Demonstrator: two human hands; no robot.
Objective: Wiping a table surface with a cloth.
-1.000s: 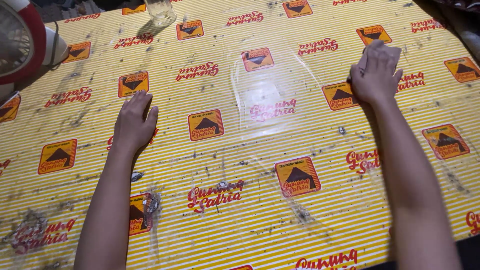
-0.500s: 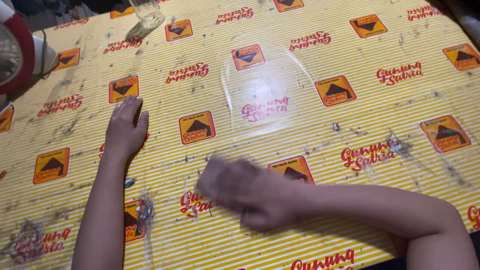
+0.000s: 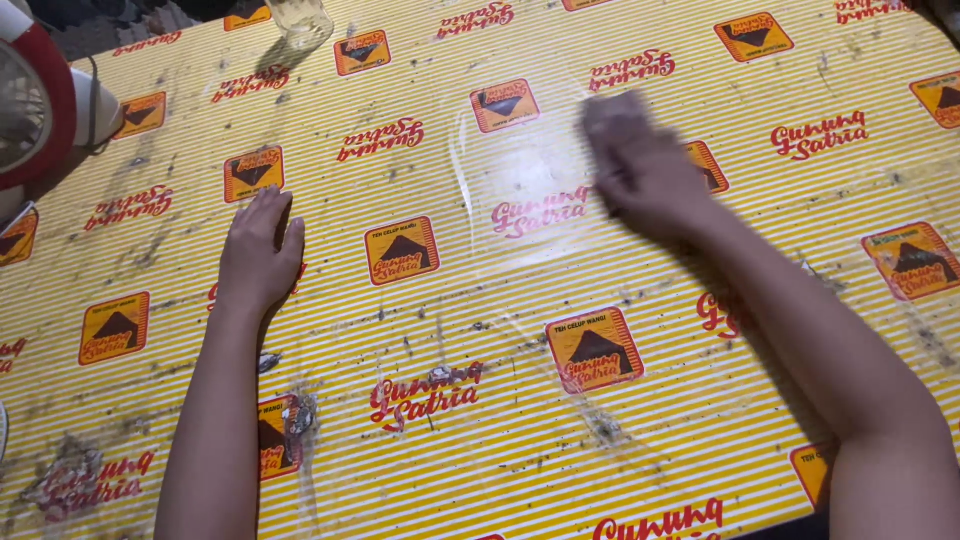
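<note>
Pressing a small cloth (image 3: 612, 112) flat against the striped yellow tablecloth (image 3: 700, 400), a person's right hand (image 3: 645, 172) is caught mid-blur just right of the wet, shiny patch (image 3: 520, 185) at the middle of the table. Only a brownish corner of the cloth shows beyond the fingertips; the rest is hidden under the palm, and the blur makes it impossible to tell whether the fingers curl round it or merely bear down on it.

Well left of the wet patch, the left hand (image 3: 260, 250) lies open and flat on the covering, fingers together, holding nothing.

Judging by how it lies, the cloth looks thin, limp and light, likely damp, and apt to bunch or slide on the slick plastic-looking covering unless held down with a spread palm; pinching it at the exposed corner would be the obvious way to lift it.

Dark smears and specks of grime (image 3: 600, 430) mark the covering nearer the person than the wet patch, with a scuffed, peeling spot (image 3: 295, 415) to its lower left. A clear drinking glass (image 3: 298, 20) stands at the far edge, up and left of the patch, and part of a red-and-white fan (image 3: 40, 100) sits at the far left.
</note>
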